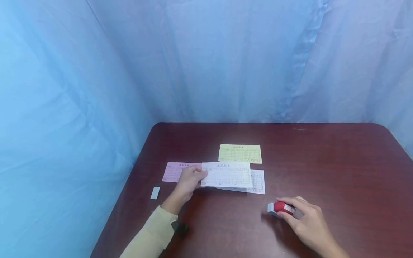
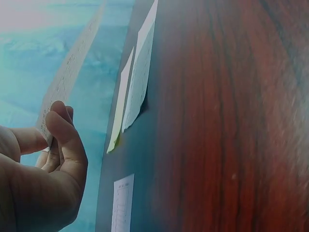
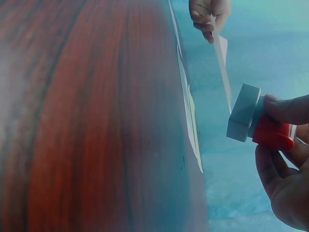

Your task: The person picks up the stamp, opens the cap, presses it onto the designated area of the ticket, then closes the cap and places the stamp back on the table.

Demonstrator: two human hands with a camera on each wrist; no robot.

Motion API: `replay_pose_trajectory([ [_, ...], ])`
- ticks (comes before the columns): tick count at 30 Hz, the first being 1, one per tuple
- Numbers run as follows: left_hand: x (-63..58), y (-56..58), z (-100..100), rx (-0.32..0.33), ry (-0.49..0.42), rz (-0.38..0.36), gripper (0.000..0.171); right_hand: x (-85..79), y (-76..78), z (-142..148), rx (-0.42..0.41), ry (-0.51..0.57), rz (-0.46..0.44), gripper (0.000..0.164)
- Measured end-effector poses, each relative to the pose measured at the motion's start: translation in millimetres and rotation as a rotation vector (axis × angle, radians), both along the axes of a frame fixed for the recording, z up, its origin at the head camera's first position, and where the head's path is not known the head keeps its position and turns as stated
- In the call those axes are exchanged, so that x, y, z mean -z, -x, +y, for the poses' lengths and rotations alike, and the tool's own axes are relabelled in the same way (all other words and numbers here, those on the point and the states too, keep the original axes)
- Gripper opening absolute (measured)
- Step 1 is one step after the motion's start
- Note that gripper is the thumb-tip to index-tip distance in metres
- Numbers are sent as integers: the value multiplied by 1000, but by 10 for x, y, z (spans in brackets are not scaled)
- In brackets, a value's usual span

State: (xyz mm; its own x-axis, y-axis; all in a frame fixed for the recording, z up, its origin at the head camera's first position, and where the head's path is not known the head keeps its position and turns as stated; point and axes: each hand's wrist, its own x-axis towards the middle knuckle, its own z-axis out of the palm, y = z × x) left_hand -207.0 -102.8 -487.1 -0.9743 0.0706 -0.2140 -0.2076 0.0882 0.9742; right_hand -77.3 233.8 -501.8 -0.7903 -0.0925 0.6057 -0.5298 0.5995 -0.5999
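Observation:
My left hand (image 1: 188, 181) pinches the left edge of a white printed form slip (image 1: 227, 175) between thumb and fingers. The left wrist view has this slip (image 2: 70, 67) raised off the table and tilted. Beneath it, partly covered in the head view, lies another white slip (image 1: 259, 182). Off to the right, my right hand (image 1: 308, 220) grips a red stamp (image 1: 284, 208) with a light grey block-shaped end (image 3: 244, 113) facing left. The stamp is held above the tabletop.
On the dark red-brown table (image 1: 338, 161) lie a yellow form slip (image 1: 240, 154) behind the white ones and a pink slip (image 1: 175, 171) partly hidden by my left hand. A small light grey rectangular piece (image 1: 155, 193) sits near the left edge. Blue curtains (image 1: 226, 64) surround the table.

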Motion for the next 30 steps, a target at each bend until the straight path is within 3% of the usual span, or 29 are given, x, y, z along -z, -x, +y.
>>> replay_pose_trajectory([
  [9,102,-114,48,49,-4,-30,12,-13,19,-22,20,-10,6,50],
  [21,100,-335,180,112,-7,-38,12,-12,20,-9,25,7,26,51],
  [30,117,-424,257,148,-1,-58,7,-20,20,-6,28,11,18,50],
])
